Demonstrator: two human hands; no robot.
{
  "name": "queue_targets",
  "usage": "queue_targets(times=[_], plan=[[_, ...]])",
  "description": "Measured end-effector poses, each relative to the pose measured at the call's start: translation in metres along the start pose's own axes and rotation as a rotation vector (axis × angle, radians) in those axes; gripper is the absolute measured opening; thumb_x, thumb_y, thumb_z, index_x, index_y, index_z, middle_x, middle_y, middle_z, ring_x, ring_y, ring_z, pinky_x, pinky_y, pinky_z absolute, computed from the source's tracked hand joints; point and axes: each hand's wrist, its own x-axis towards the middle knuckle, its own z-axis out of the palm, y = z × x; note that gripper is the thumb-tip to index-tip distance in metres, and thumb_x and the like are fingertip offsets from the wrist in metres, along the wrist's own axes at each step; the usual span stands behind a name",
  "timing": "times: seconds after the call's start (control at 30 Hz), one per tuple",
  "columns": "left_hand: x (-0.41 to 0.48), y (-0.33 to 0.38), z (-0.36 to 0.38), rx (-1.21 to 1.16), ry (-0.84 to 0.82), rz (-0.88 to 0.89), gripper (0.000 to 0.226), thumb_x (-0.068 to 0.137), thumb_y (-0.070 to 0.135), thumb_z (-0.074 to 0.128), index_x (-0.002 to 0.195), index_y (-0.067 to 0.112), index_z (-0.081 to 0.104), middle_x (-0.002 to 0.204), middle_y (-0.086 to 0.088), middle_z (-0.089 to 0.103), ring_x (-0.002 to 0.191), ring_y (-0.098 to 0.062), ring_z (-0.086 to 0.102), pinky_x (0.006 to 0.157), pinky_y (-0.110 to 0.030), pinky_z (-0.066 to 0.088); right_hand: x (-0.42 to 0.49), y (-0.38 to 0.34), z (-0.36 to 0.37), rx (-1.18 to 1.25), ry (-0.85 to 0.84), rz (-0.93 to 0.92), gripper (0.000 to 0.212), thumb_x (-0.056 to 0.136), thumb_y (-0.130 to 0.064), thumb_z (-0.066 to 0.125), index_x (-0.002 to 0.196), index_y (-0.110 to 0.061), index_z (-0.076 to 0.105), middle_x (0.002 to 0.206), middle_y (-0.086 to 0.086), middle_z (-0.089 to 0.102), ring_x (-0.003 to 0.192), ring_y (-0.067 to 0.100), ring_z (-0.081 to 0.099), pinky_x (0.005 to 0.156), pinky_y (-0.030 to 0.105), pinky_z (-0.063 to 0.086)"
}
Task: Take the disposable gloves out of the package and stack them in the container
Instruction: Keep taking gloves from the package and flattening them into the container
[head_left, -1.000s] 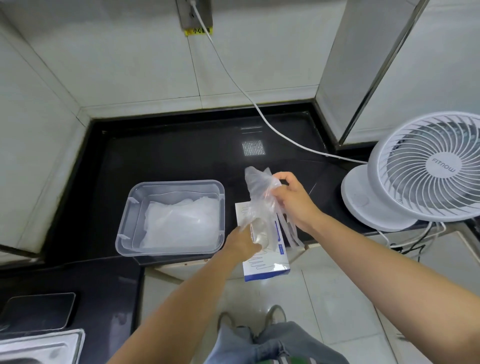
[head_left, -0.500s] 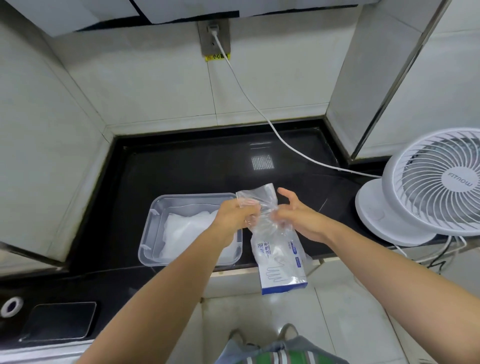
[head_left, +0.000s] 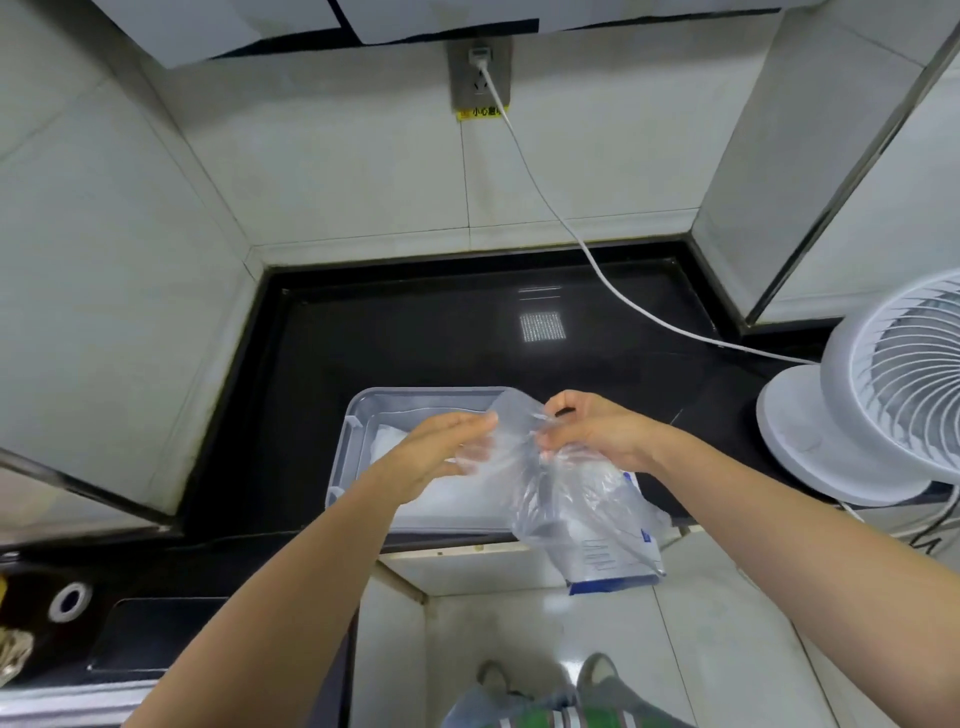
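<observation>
- The container stands on the counter left of centre, with a white pile of gloves already lying in it.
- The left hand was down on the package a second ago. It has come up over the container's right half, fingers close together and fairly straight, pinching the left edge of the film.
- The glove, which was being drawn up out of the package, is now free of it and stretched between both hands. Its lower part hangs in front of the package.
- The right hand keeps its hold, fingers curled and clamped on the glove's upper right edge.
- The package lies just right of the container, jutting past the counter's front edge.
- The pulling-out looks finished for this glove, so laying it flat on the pile is likely the step in hand.
- The counter is glossy black, with pale tiled walls around it. From a socket, a white cable runs down to a white fan at far right.
</observation>
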Motion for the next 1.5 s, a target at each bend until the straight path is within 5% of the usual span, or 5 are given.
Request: queue_targets(times=[0.27, 0.53, 0.83, 1.07, 1.5], plan=[[0.013, -0.005, -0.006, 0.263, 0.225, 0.116, 0.011, 0.097, 0.023, 0.058, 0.089, 0.018, 0.063, 0.070, -0.008, 0.059, 0.053, -0.009, 0.056, 0.059, -0.023, 0.050, 0.020, -0.017, 0.044, -0.164, 0.029, -0.039, 0.042, 0.078, 0.004, 0.076, 0.106, -0.016, 0.052, 0.090, 0.006, 0.060, 0.065, 0.013, 0.061, 0.056, 0.023, 0.049], [0.032, -0.048, -0.053, 0.513, 0.434, 0.030, 0.016, 0.103, 0.024, 0.035, 0.102, 0.025, 0.051, 0.077, -0.005, 0.052, 0.064, -0.010, 0.044, 0.056, -0.021, 0.039, 0.045, -0.021, 0.057, -0.527, 0.628, -0.438, 0.044, 0.073, -0.007, 0.078, 0.112, -0.020, 0.060, 0.101, -0.002, 0.050, 0.097, 0.017, 0.050, 0.086, 0.030, 0.044], [0.044, -0.070, -0.059, 0.899, 0.403, 0.023, 0.031, 0.103, 0.024, 0.041, 0.134, 0.019, 0.043, 0.103, -0.008, 0.062, 0.080, -0.014, 0.060, 0.066, -0.023, 0.053, 0.074, 0.009, 0.114, -0.982, -0.091, 0.029, 0.058, 0.095, -0.026, 0.061, 0.147, -0.028, 0.034, 0.135, 0.006, 0.043, 0.117, 0.026, 0.053, 0.100, 0.035, 0.046], [0.047, -0.063, -0.046, 1.171, 0.537, 0.364, 0.034, 0.083, 0.004, 0.065, 0.113, 0.017, 0.055, 0.114, -0.004, 0.054, 0.099, -0.020, 0.053, 0.082, -0.031, 0.051, 0.095, 0.018, 0.133, -1.053, -0.144, 0.144, 0.080, 0.094, -0.020, 0.061, 0.156, -0.028, 0.011, 0.145, 0.009, 0.024, 0.118, 0.029, 0.053, 0.096, 0.035, 0.048], [0.067, -0.100, -0.065, 1.007, 0.005, -0.295, 0.104, 0.080, 0.027, 0.074, 0.148, 0.040, -0.003, 0.154, -0.013, 0.006, 0.125, -0.037, 0.043, 0.094, -0.043, 0.053, 0.090, 0.023, 0.132, -0.988, -0.068, 0.160, 0.085, 0.091, -0.024, 0.066, 0.156, -0.024, 0.011, 0.154, 0.011, 0.020, 0.137, 0.032, 0.036, 0.107, 0.036, 0.040]])
